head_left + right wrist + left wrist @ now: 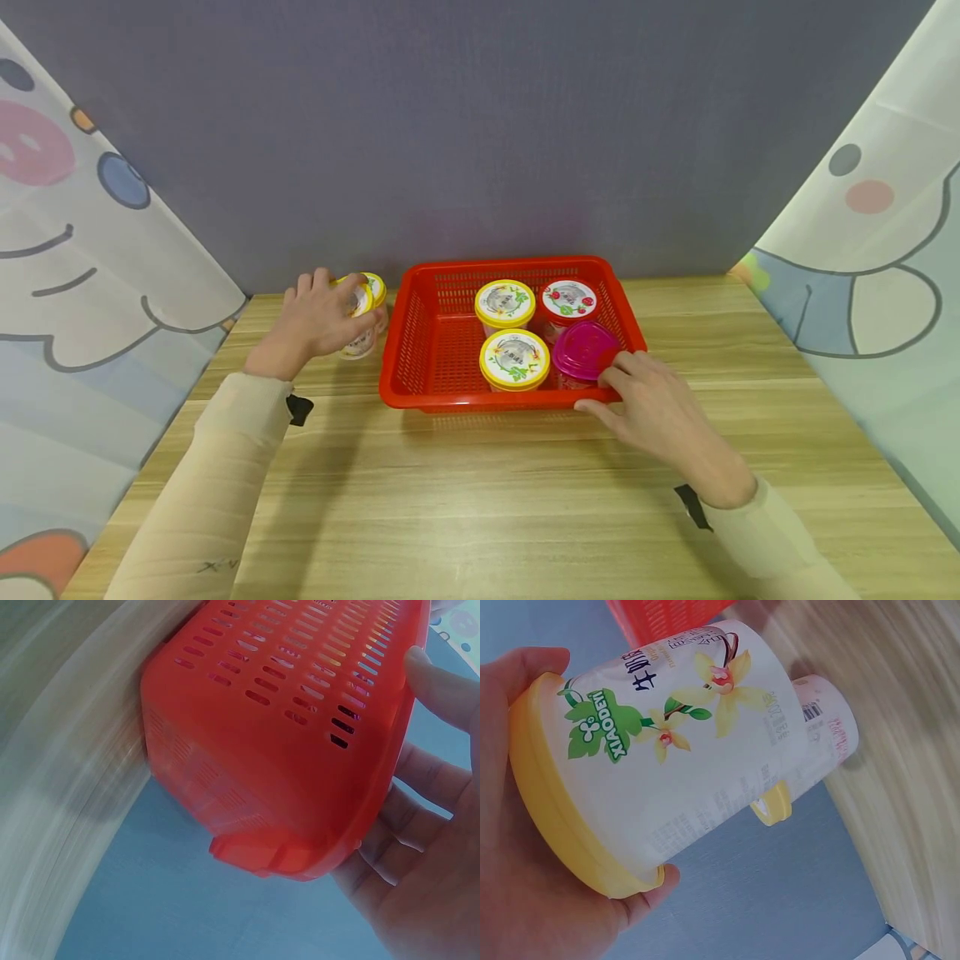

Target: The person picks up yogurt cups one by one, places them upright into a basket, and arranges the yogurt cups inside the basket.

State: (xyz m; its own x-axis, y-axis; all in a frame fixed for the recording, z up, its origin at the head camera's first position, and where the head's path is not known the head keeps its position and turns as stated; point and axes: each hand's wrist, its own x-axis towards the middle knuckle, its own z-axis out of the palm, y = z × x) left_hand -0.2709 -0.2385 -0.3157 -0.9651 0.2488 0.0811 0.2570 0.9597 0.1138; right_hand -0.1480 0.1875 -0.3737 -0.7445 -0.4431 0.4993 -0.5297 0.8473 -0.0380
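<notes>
My left hand [315,315] grips a tub by its yellow lid, fingers spread around the rim. In the left wrist view this tub [712,765] is white, with yellow flowers and a green leaf printed on its side. Right beside it is a second yellow-lidded tub [829,735], standing on the table. At the front right corner of a red plastic basket [217,742], my right hand [652,408] holds the rim between thumb and fingers. Inside the basket are two yellow-lidded tubs [514,360], a tub with a red-edged lid [568,298] and a magenta-lidded tub [587,350].
The basket's left part shows its bare red floor. Underneath is a wood-grain table [480,500]. A grey panel [480,125] rises behind the basket, and cartoon-printed sheets [862,250] stand at both sides.
</notes>
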